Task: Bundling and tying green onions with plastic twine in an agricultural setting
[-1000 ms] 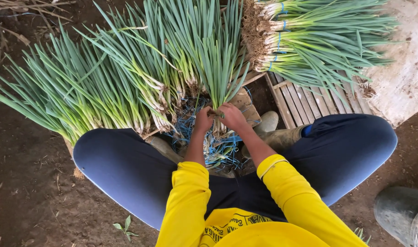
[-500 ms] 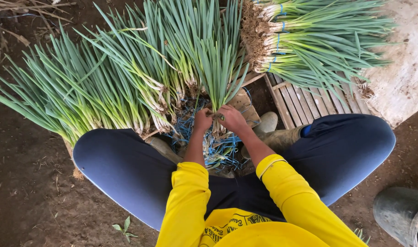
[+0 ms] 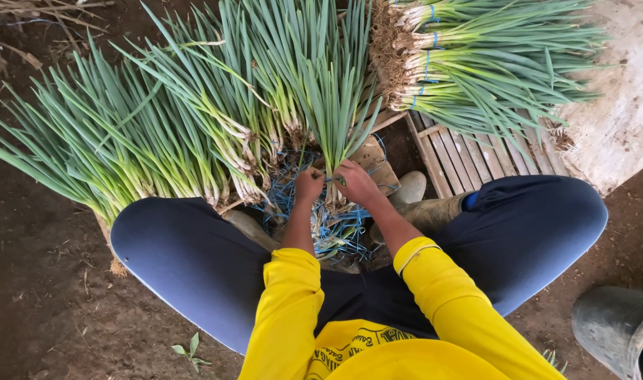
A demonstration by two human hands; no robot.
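Still both hands on the scallion bunch — unmoved, as before.

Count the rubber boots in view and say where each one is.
3. Two boots sit between the knees by the hands: a pale toe and a greenish one beside it. A dark boot stands at the bottom right corner. Others may be hidden under the legs.

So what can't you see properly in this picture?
Head view only:
- Fingertips of the left hand and right hand: curled behind the green onion bunch, so each grip is unclear.
- Dark bucket: cut off by the corner.
- Blue string pile: partly hidden by the forearms.
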